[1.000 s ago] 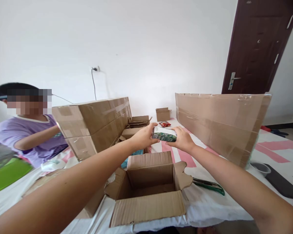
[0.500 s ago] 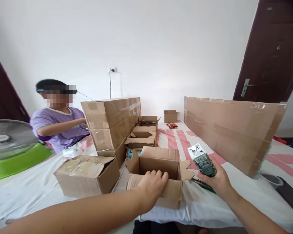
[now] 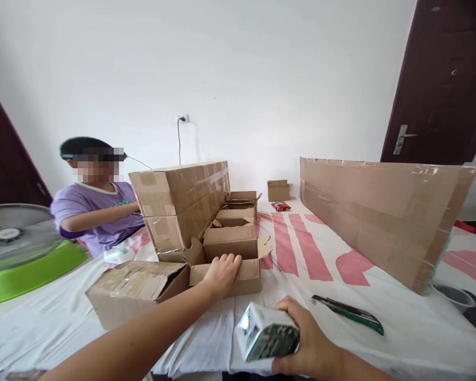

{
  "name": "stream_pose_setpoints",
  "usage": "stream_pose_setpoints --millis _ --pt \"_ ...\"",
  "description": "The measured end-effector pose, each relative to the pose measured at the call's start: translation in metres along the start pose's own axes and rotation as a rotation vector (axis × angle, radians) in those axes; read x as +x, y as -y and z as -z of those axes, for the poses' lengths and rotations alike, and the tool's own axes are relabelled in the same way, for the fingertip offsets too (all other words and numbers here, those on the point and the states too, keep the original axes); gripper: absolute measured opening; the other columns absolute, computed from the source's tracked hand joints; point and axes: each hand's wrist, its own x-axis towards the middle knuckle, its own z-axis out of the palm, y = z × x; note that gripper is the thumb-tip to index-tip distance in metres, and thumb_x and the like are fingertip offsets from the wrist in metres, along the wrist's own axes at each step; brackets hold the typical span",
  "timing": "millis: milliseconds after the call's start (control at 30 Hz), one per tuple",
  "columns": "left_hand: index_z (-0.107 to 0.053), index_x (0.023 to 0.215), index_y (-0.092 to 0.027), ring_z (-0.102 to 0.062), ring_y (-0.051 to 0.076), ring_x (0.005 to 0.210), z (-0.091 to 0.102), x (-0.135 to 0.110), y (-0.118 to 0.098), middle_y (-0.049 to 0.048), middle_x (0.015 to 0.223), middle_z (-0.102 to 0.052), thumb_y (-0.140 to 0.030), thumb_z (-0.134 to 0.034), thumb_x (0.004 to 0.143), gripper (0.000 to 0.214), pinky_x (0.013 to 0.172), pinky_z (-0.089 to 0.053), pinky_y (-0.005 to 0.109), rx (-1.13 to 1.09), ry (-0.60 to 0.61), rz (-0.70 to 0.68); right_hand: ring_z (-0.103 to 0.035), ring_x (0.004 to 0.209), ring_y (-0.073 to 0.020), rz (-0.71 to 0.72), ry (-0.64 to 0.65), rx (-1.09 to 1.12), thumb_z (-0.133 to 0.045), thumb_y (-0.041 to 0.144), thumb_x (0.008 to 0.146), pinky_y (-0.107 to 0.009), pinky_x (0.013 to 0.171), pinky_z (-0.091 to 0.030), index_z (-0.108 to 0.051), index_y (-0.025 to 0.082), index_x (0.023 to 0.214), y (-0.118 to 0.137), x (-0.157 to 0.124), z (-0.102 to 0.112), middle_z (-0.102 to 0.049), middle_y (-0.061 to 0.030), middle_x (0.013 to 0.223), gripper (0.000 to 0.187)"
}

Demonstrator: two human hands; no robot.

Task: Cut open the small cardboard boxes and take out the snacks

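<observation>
My left hand (image 3: 223, 274) is closed over the front flap of an open cardboard box (image 3: 246, 279), with the fingertips inside its edge. The inside of this box is only partly visible. In my right hand (image 3: 307, 341) is a small silver, white and green drink carton (image 3: 267, 330), tilted above the cloth near the front edge. The thumb and fingers wrap its right end. To the right of the carton a box cutter (image 3: 351, 313) with a green handle lies on the cloth.
A closed cardboard box (image 3: 119, 307) sits at left, beside stacked long boxes (image 3: 182, 193). More open boxes (image 3: 238, 214) line up behind mine. A cardboard panel (image 3: 381, 217) stands at right, near a plastic cup (image 3: 454, 297). A red packet (image 3: 281, 206) lies far back; a co-worker (image 3: 99, 211) sits at left.
My left hand has slid the open box leftward and away from me. The drink carton in my right hand has come left and nearer, and the box cutter now shows fully.
</observation>
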Motion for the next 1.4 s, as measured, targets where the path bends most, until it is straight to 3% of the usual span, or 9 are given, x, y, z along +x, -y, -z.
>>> stream_pose_setpoints --millis 200,333,567,900,1100,1267,1400 --pt "-0.052 0.111 -0.016 -0.058 0.032 0.101 -0.006 0.007 0.008 0.0146 0.109 -0.062 -0.003 -0.049 0.077 0.037 0.083 -0.045 0.043 -0.007 -0.014 0.009 -0.052 0.076 -0.0176 -0.055 0.116 -0.182 -0.084 0.048 0.042 -0.029 0.071 -0.040 -0.057 0.022 0.085 -0.061 0.009 -0.041 -0.053 0.0020 0.086 0.058" --pt "-0.052 0.110 -0.017 -0.057 0.031 0.102 -0.010 0.013 0.015 0.0132 0.109 -0.062 -0.005 -0.049 0.079 0.033 0.085 -0.043 0.042 -0.015 -0.024 0.012 -0.053 0.079 -0.0193 -0.144 0.112 -0.175 -0.085 0.047 0.038 -0.030 0.075 -0.040 -0.055 0.021 0.086 -0.080 0.014 -0.053 -0.052 0.0017 0.086 0.062" --pt "-0.054 0.109 -0.017 -0.057 0.030 0.102 -0.014 0.033 0.025 0.0139 0.108 -0.062 -0.006 -0.041 0.085 0.029 0.086 -0.041 0.043 -0.033 -0.045 0.021 -0.058 0.086 -0.0224 -0.283 0.036 0.047 -0.081 0.032 0.045 -0.029 0.076 -0.041 -0.057 0.021 0.092 -0.077 0.012 -0.050 -0.059 0.0019 0.086 0.055" --pt "-0.056 0.108 -0.019 -0.055 0.029 0.104 -0.026 0.074 0.034 0.0132 0.106 -0.062 -0.005 -0.040 0.083 0.033 0.090 -0.037 0.043 -0.048 -0.082 0.058 -0.055 0.083 -0.0206 -0.348 0.062 0.056 -0.086 0.055 0.041 -0.028 0.075 -0.041 -0.059 0.022 0.096 -0.081 0.007 -0.051 -0.058 0.0003 0.090 0.070" --pt "-0.056 0.110 -0.019 -0.055 0.030 0.105 -0.035 0.098 0.039 0.0140 0.109 -0.062 -0.006 -0.038 0.085 0.033 0.090 -0.035 0.043 -0.047 -0.095 0.077 -0.055 0.084 -0.0202 -0.350 0.047 0.033 -0.081 0.057 0.055 -0.028 0.076 -0.040 -0.062 0.022 0.090 -0.077 0.008 -0.054 -0.054 -0.0014 0.091 0.053" --pt "-0.055 0.114 -0.017 -0.053 0.030 0.106 -0.043 0.118 0.044 0.0155 0.113 -0.061 -0.006 -0.037 0.086 0.035 0.090 -0.034 0.043 -0.058 -0.092 0.098 -0.058 0.086 -0.0216 -0.468 0.078 0.073 -0.079 0.052 0.063 -0.028 0.077 -0.040 -0.064 0.024 0.089 -0.072 0.009 -0.054 -0.055 -0.0012 0.093 0.041" --pt "-0.053 0.121 -0.019 -0.051 0.031 0.112 -0.047 0.131 0.048 0.0167 0.119 -0.059 -0.007 -0.038 0.085 0.040 0.093 -0.033 0.044 -0.078 -0.081 0.136 -0.058 0.086 -0.0208 -0.407 0.084 0.033 -0.078 0.048 0.064 -0.027 0.075 -0.040 -0.064 0.025 0.090 -0.077 0.007 -0.055 -0.057 -0.0009 0.093 0.038"
